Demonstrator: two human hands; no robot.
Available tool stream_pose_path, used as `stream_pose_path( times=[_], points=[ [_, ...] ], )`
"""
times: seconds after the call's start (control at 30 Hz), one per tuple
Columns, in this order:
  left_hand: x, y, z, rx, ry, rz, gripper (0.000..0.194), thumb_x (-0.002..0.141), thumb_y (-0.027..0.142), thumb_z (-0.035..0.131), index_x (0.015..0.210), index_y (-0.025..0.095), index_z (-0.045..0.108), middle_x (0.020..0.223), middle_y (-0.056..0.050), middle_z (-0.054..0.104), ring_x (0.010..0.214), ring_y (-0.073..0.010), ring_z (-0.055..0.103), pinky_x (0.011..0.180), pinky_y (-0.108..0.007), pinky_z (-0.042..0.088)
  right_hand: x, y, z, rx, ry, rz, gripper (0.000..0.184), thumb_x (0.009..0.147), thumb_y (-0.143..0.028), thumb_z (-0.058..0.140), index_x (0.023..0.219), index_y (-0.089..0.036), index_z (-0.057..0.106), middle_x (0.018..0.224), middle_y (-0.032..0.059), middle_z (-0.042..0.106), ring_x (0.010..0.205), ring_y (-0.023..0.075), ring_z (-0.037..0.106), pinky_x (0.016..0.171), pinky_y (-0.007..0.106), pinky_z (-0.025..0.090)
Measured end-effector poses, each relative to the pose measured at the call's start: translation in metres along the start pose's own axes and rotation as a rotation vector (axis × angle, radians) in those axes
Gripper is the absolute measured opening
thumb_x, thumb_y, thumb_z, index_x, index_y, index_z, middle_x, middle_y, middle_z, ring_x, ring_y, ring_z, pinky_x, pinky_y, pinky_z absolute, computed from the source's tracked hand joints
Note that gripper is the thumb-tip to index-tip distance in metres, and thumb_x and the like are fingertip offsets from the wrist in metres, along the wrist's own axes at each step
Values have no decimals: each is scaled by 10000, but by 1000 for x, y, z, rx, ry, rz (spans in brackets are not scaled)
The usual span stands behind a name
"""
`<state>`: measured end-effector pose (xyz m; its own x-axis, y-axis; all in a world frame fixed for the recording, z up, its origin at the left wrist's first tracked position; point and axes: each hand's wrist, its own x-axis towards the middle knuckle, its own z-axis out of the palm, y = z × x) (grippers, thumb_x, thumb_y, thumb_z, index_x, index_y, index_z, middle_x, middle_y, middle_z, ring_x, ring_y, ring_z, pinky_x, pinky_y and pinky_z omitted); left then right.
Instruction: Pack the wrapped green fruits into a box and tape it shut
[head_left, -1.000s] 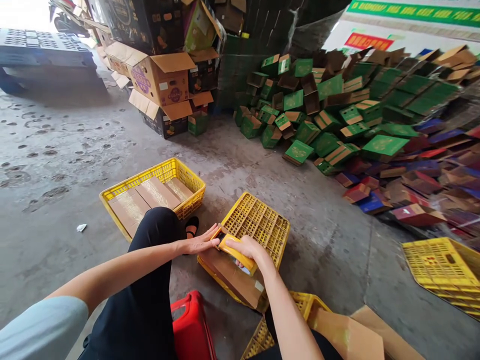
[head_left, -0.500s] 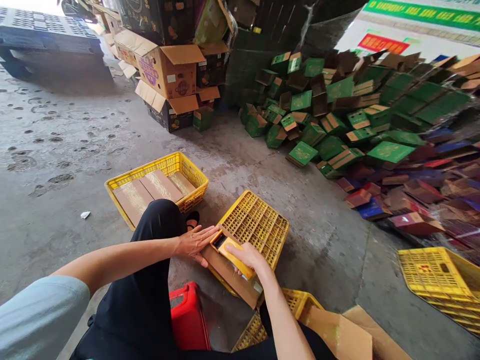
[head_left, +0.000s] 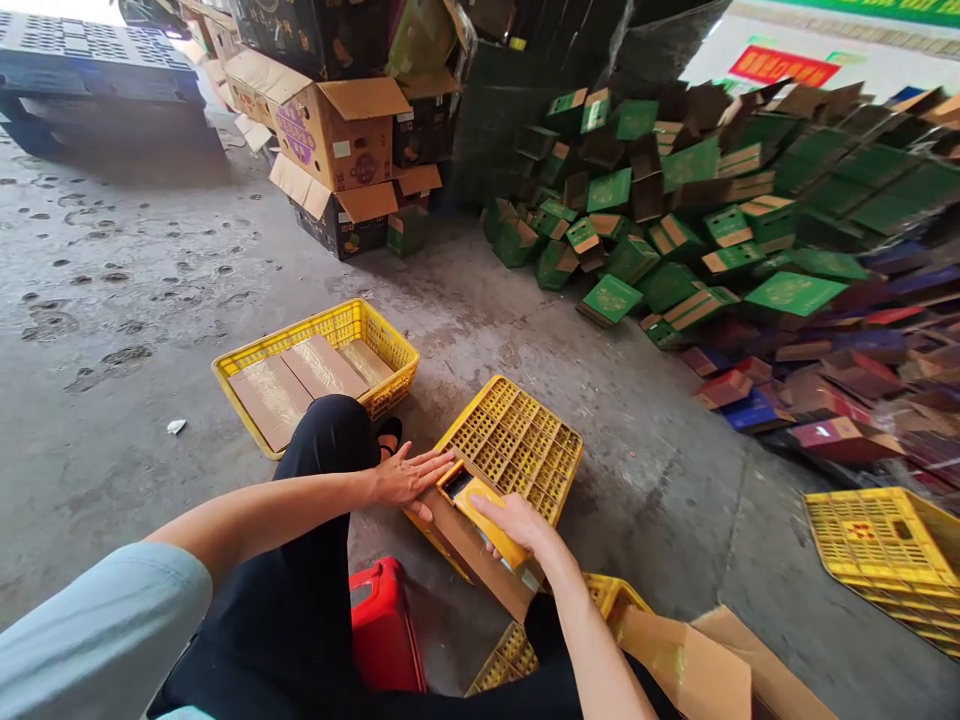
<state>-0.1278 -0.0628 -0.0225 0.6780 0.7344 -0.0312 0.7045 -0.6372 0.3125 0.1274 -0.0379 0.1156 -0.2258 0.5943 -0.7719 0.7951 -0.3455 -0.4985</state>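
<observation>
My right hand [head_left: 515,520] is wrapped round a yellow tape dispenser [head_left: 499,535] with a dark opening at its far end. The dispenser rests on a long brown cardboard box [head_left: 469,540], and a shiny strip like clear tape shows beside it near my wrist. My left hand [head_left: 409,478] lies flat at the far left end of the box, fingers stretched out and close to the dispenser's front. Under the box is an upturned yellow plastic crate [head_left: 536,430]. A second yellow crate [head_left: 394,350] holds several taped cardboard boxes [head_left: 324,365], just beyond my knee.
A red plastic stool or case [head_left: 386,625] stands between my legs. At lower right are an open carton [head_left: 686,660] and a stack of yellow crates [head_left: 862,535]. Piled green boxes [head_left: 667,280] spread across the right back. Stacked cartons [head_left: 337,140] and a blue pallet [head_left: 97,80] stand behind.
The whole view has shifted slightly, so my hands and the crate appear a little further right. Both hands keep nearly the same place on the box and dispenser.
</observation>
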Motion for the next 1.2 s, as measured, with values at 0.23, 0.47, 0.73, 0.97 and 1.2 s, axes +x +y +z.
stream_pose_path(
  times=[0.23,0.47,0.73,0.97,1.2],
  points=[
    [2,-4,8,-60,46,26,990,963,771,467,1698,187,152,1717,-215,225,1591,-373,255,1237,-609,225,-6,31,-5,31,8,28,406,993,-511,559,737,-203,622,515,13,664,499,186,689,530,253,568],
    [4,11,8,-48,106,181,1063,962,797,414,1679,53,162,1708,-268,204,1611,-381,177,1294,-554,108,-1,42,2,8,63,-20,437,975,-550,581,732,-192,645,512,51,672,474,194,674,496,245,540],
    [9,17,16,-56,135,207,1073,972,775,428,1683,38,109,1698,-285,228,1607,-393,181,1295,-570,80,-2,40,-2,35,38,-26,415,972,-524,605,742,-180,634,516,54,672,479,206,677,526,290,572],
    [8,14,16,-36,153,184,1052,980,747,456,1685,51,103,1705,-276,212,1614,-388,156,1285,-614,41,-4,42,-5,60,-32,2,468,994,-554,542,725,-187,649,532,51,678,487,191,675,570,294,595],
    [10,11,18,-36,153,199,1067,956,767,489,1685,64,151,1704,-272,218,1609,-399,168,1290,-610,48,-21,66,-17,66,-37,23,463,958,-602,553,781,-184,647,574,50,691,511,189,678,552,284,578]
  ],
)
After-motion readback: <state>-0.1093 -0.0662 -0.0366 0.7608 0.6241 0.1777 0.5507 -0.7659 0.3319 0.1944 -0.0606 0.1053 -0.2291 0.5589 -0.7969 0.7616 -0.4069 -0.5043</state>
